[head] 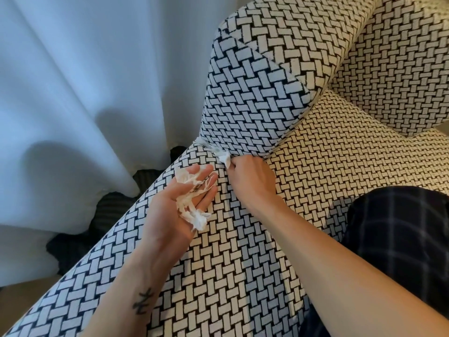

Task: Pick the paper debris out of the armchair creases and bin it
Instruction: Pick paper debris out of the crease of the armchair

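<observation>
Left hand [167, 215] lies palm up, fingers loose, scraps [194, 215] piled on it. Right hand [250, 181] pinches a paper bit [224, 159] at the armchair crease [206, 145]. Only writing: a forearm tattoo [143, 301], can't read it.

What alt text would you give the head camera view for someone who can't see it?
The right hand pinches a paper scrap in the armchair crease while the open left hand carries crumpled paper. A pale curtain hangs beside.
</observation>
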`<state>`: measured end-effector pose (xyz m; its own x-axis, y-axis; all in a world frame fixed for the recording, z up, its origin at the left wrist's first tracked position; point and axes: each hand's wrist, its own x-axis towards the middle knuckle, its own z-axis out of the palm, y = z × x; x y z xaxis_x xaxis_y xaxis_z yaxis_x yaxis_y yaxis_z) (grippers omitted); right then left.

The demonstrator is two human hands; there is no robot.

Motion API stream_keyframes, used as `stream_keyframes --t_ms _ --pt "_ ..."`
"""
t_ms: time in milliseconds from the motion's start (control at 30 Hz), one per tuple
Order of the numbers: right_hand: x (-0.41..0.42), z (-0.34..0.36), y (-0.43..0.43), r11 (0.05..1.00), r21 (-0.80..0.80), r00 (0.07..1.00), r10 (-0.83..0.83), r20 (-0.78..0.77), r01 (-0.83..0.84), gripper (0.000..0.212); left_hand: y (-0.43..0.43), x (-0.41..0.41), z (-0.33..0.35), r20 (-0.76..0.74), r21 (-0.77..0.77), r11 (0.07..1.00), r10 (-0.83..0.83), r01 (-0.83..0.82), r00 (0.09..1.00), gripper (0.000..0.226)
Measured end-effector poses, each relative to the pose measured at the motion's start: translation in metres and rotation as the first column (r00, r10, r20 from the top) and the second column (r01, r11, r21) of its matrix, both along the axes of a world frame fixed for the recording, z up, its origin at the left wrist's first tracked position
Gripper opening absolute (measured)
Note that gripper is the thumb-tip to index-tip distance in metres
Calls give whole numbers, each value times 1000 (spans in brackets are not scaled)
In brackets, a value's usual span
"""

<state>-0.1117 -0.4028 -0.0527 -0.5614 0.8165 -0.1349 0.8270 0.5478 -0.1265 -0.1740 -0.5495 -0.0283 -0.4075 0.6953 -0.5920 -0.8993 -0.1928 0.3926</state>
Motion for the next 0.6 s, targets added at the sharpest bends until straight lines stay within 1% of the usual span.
stream_keyframes --t_ms 133,233,333,467,600 --pt "-6 14 2 996 -75 989 67 130 -58 17 1 1 0 -3 -12 1000 -2 2 1000 40" --pt "-10 22 3 989 -117 981 113 156 -95 16 1 2 0 0 -14 1000 -2 2 1000 40" --pt "-7 15 3 993 -103 993 73 89 -64 25 1 2 0 8 -9 1000 2 -1 1000 40" --pt "4 -2 2 997 -83 999 1 -43 -5 38 0 2 -1 9 -13 1000 2 -2 1000 39" --pt "12 -5 -2 991 -125 971 -79 -227 52 40 -1 2 -1 6 -19 1000 -6 6 1000 40"
